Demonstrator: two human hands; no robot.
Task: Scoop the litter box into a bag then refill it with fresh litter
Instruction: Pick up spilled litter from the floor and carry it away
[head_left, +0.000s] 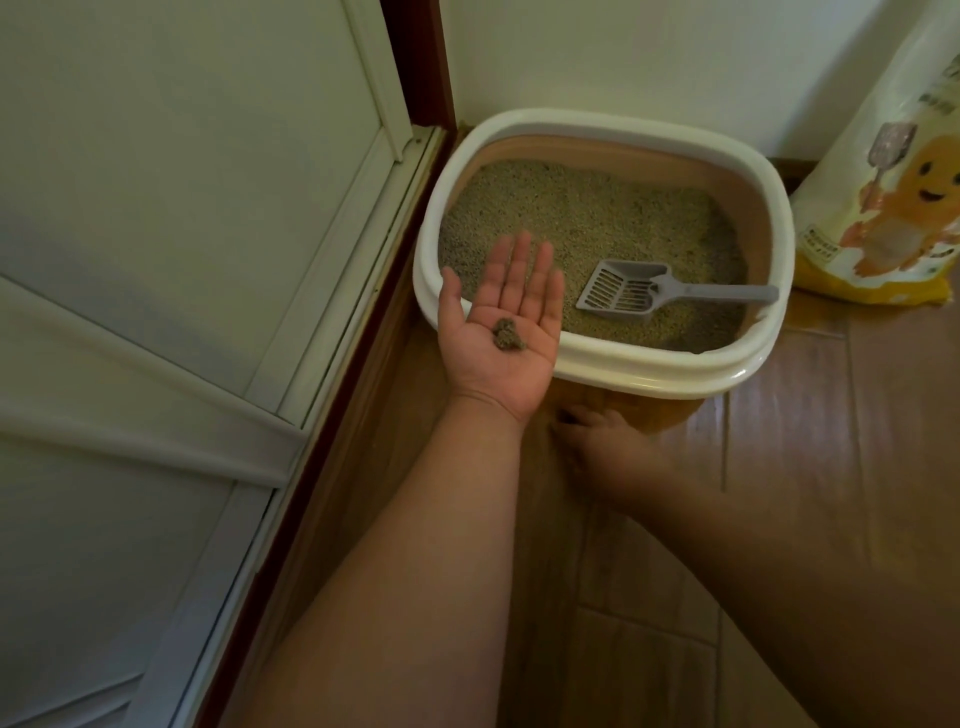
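Left hand (501, 325) flat, palm up, fingers straight and together; small dark clump (509, 335) resting loose on palm, not pinched. Likely light, crumbly; best kept level or cupped. Right hand (597, 441) low on floor, just below litter box (597, 364) front wall; blurred, shaded, finger state not discernible. Scoop (670, 296) lying on litter right of left hand, beyond right hand, handle pointing right: rigid plastic, light; grasp at handle. Litter bag (893, 197) far right, probably heavy, floppy. Waste bag not seen.
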